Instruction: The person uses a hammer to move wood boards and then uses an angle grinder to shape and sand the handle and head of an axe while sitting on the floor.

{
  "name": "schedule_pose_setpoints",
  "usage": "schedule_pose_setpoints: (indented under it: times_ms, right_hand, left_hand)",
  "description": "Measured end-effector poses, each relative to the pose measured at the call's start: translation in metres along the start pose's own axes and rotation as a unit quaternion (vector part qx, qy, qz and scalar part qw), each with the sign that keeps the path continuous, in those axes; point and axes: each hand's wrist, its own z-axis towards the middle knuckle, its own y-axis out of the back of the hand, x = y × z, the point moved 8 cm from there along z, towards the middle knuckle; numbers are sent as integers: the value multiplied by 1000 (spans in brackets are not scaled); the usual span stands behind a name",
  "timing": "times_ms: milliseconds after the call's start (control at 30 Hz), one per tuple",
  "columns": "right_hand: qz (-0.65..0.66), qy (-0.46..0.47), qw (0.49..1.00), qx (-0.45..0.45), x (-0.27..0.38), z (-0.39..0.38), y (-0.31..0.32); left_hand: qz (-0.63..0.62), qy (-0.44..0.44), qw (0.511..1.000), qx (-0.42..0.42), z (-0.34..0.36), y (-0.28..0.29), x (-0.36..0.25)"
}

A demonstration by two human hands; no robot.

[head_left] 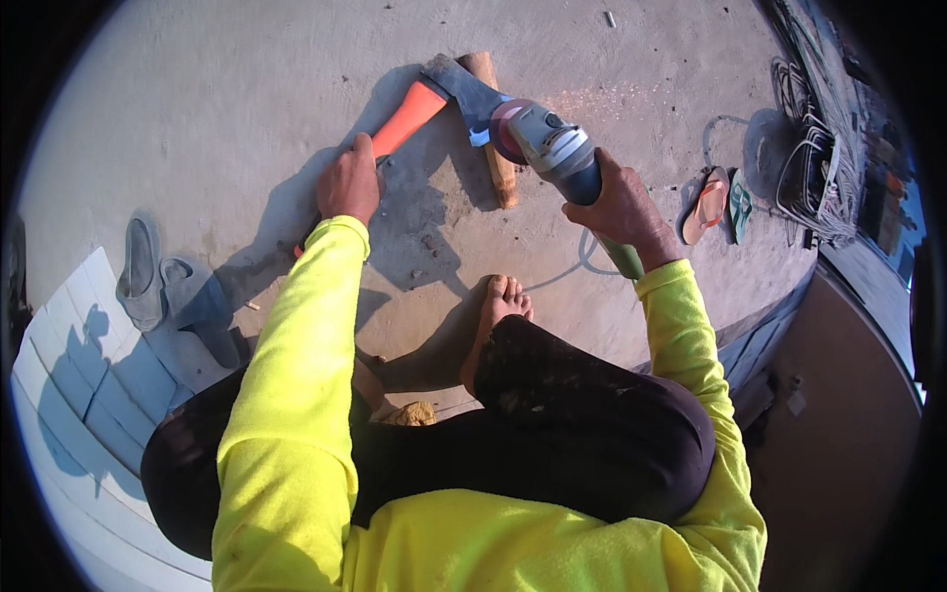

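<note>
My left hand (350, 184) is wrapped round the orange handle of an axe (410, 116). The dark axe head (468, 91) rests across a wooden stick (500, 174) on the ground. In my right hand (623, 205) is a grey angle grinder (558, 148), gripped by its body. Its reddish disc (509, 130) meets the blade's edge, and faint sparks (612, 101) fly off to the right. The lower end of the axe handle is partly hidden behind my left hand and sleeve.
Grey slippers (144, 271) lie at the left beside white panels (99, 345). Orange and green flip-flops (705, 205) lie at the right, near bundled metal wire frames (819, 168). A cord (580, 264) loops over the concrete below the grinder. My bare foot (490, 321) is near the work.
</note>
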Motion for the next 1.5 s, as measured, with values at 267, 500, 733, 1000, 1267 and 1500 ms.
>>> schedule_pose_setpoints:
  times_ms: [267,500,733,1000,1267,1500]
  right_hand:
    - [-28,18,999,26,9,-5,-9]
    - [-11,14,999,-30,-6,0,3]
    - [38,-22,998,-39,-28,6,12]
    - [-23,23,999,4,5,-1,0]
    - [-44,36,998,36,22,3,-5]
    - [-40,-6,999,-3,6,13,15]
  left_hand:
    - [-11,9,1000,-1,-1,1,7]
    - [18,2,1000,3,-1,5,1]
    - [18,6,1000,13,0,0,-1]
    - [22,14,1000,17,0,4,0]
    - [28,6,1000,7,-3,3,4]
    - [12,-9,1000,-14,-1,-1,4]
